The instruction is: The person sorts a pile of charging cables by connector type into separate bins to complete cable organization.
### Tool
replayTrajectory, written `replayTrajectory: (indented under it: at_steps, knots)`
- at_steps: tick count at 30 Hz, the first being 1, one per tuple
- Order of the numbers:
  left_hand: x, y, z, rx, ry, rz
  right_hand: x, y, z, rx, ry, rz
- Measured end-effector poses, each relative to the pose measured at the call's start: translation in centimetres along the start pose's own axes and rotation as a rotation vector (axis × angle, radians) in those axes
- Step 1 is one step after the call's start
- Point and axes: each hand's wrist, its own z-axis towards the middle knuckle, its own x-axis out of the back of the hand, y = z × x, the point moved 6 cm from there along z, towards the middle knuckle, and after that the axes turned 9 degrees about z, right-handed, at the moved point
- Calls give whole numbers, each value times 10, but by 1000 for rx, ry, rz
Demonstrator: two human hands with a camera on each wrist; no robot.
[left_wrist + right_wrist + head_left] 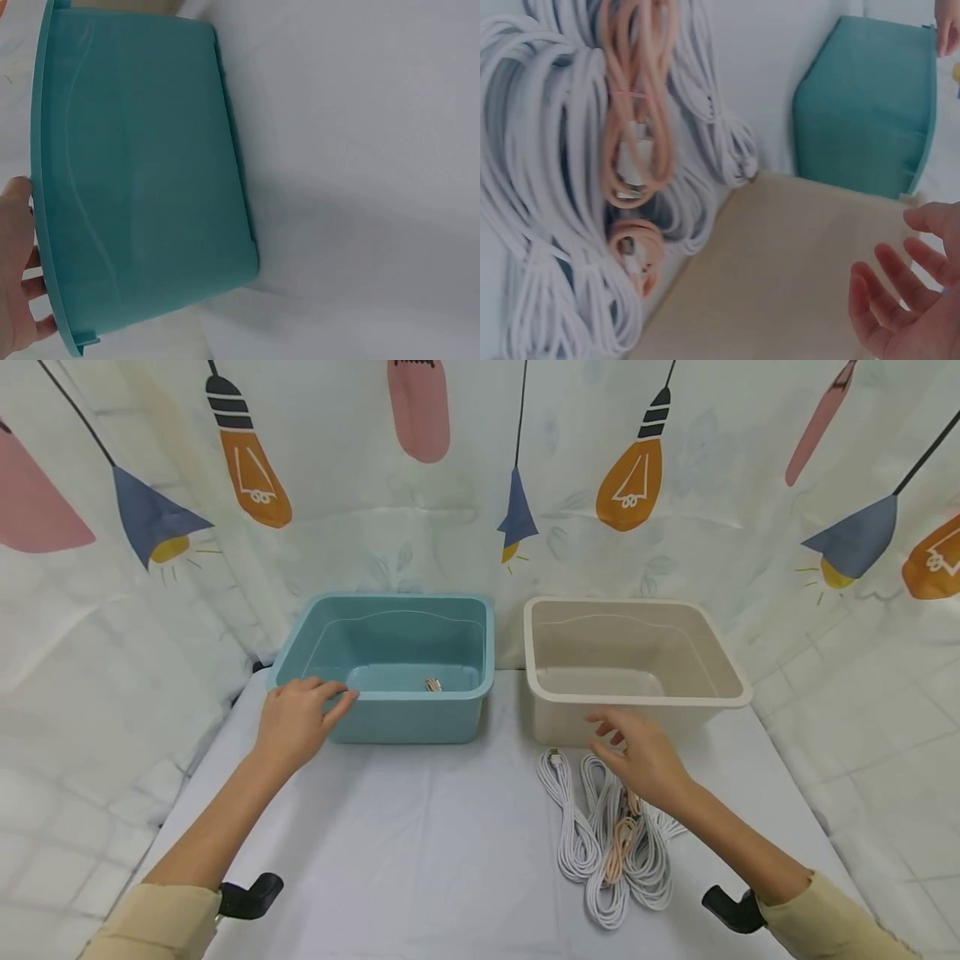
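A teal bin point(390, 664) stands at the back left of the table, with a small coiled cable point(433, 684) lying inside it. My left hand point(300, 714) rests on its front left rim point(41, 225), fingers relaxed, holding nothing. A beige bin point(630, 660) stands to the right. In front of it lies a pile of coiled white cables point(581, 835) with pink cables point(634, 135) among them. My right hand point(637, 752) hovers open above the pile, close to the beige bin's front wall point(780, 277), fingers spread and holding nothing.
A light sheet covers the table point(420, 843). A curtain printed with lamps point(480, 485) closes in the back and both sides. Black wrist mounts point(251, 893) show at the near edge.
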Motion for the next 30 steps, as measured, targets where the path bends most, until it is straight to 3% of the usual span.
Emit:
replayTrajectory:
  at_steps: [4, 14, 30]
  knots:
    - [1, 1, 0, -22, 19, 7, -3, 12, -8, -11, 13, -2]
    - [4, 3, 3, -28, -9, 17, -12, 44, -26, -105, 4, 31]
    - [5, 3, 3, -42, 45, 10, -22, 81, -47, -250, -7, 35]
